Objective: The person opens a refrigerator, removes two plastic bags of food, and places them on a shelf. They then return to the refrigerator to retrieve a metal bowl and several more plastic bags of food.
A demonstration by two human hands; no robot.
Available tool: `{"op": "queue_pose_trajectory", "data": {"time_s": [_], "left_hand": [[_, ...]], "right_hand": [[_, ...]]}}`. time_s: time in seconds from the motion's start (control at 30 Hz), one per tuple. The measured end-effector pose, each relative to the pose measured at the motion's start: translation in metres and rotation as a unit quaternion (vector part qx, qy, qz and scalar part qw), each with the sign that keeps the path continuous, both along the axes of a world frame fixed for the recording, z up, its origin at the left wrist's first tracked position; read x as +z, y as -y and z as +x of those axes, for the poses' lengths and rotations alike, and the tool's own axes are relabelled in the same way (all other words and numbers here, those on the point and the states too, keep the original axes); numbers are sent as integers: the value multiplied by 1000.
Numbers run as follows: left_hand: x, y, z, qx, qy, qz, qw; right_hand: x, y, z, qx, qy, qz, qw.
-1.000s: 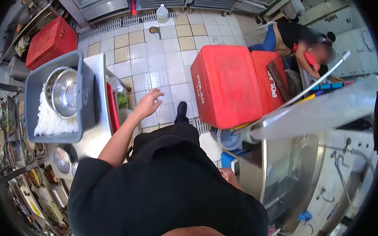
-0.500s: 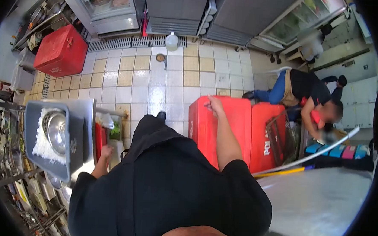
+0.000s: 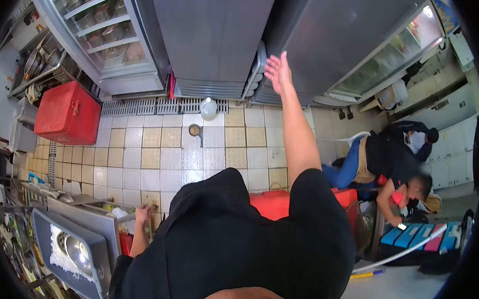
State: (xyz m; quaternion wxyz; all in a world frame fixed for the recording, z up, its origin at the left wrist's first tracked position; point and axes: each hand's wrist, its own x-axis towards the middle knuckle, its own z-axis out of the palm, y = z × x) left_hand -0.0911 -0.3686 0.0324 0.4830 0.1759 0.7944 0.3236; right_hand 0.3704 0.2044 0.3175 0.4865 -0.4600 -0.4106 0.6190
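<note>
Head view: right hand point(image 3: 278, 71), grip released, reaches toward tall steel refrigerator door point(image 3: 332, 40); left hand point(image 3: 142, 213) grip unclear beside steel tabletop point(image 3: 92, 220).

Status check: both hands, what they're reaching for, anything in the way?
Right hand open, raised toward tall steel fridge door. Left hand low beside grey plastic tub. Nothing between right hand and door.
</note>
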Motion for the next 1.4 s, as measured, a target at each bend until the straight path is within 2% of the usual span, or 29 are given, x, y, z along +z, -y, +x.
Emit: {"op": "queue_pose_trajectory", "data": {"time_s": [0.1, 0.17, 0.2, 0.27, 0.3, 0.33, 0.37, 0.4, 0.43, 0.47, 0.5, 0.6, 0.7, 0.8, 0.83, 0.87, 0.9, 0.93, 0.97, 1.0, 1.03, 1.07, 1.1, 1.13, 1.17, 1.23, 1.27, 1.37, 1.4], "left_hand": [[5, -67, -7, 51, -23, 51, 997], [66, -100, 29, 108, -67, 59, 990], [79, -106, 46, 155, -49, 82, 983], [23, -67, 56, 139, -48, 69, 987], [9, -46, 63, 140, -50, 60, 987], [26, -41, 89, 150, -44, 7, 988], [43, -34, 122, 168, -34, -43, 984], [59, -26, 150, 168, -35, -104, 980], [78, -19, 174, 163, -19, -166, 972], [100, -21, 196, 151, 5, -224, 963], [123, -24, 217, 134, 30, -281, 950], [89, 18, 237, 58, 64, -326, 942], [29, 45, 225, -4, 54, -323, 945], [-45, 31, 181, -84, -5, -287, 954], [0, -18, 161, -108, -75, -273, 953], [5, -52, 140, -42, -50, -279, 958], [-6, -76, 119, -47, -105, -219, 969], [-8, -110, 96, -107, -177, -174, 963], [-3, -147, 80, -117, -239, -121, 956], [8, -189, 65, -102, -166, -159, 968], [35, -228, 68, -88, -236, -49, 967], [44, -262, 60, -113, -219, 3, 969], [59, -295, 63, -125, -212, 62, 967], [78, -324, 71, -137, -201, 119, 963], [97, -350, 80, -166, -171, 146, 960], [140, -383, 107, -220, -106, 184, 952], [164, -393, 121, -242, -75, 195, 947], [190, -390, 148, -253, -32, 249, 934], [191, -385, 150, -245, -25, 271, 931]], "right_hand": [[37, -114, -13, -6, 16, 51, 999], [53, -185, -23, -24, -2, 79, 997], [59, -214, -27, -42, -2, 91, 995], [86, -237, -42, -69, -32, 99, 992], [73, -269, -46, -84, -65, 116, 988], [64, -289, -55, -112, -77, 147, 980], [54, -302, -58, -176, -34, 116, 977], [43, -317, -58, -185, -43, 88, 978], [48, -306, -64, -189, -99, 117, 970], [45, -308, -63, -145, -97, 91, 981], [43, -309, -67, -177, -58, 112, 976], [42, -313, -67, -206, -57, 121, 969], [45, -314, -65, -214, -38, 134, 967], [40, -315, -59, -173, -87, 145, 970], [41, -312, -57, -164, -100, 144, 971], [42, -309, -57, -145, -137, 140, 970], [41, -302, -57, -132, -172, 134, 967], [37, -295, -55, -127, -155, 147, 969], [32, -284, -51, -131, -135, 158, 969], [40, -255, -54, -176, -123, 152, 965], [26, -246, -51, -207, -116, 174, 956], [-8, -249, -37, -186, -99, 170, 963], [30, -181, -48, -195, -103, 172, 960], [16, -159, -39, -177, -35, 189, 965], [-4, -144, -32, -102, -99, 170, 975], [-30, -101, -25, -23, -163, 110, 980], [-47, -84, -20, -15, -144, 64, 987], [-110, -39, 3, -90, -88, -132, 983], [-148, -28, 19, -74, -76, -141, 984]]}}
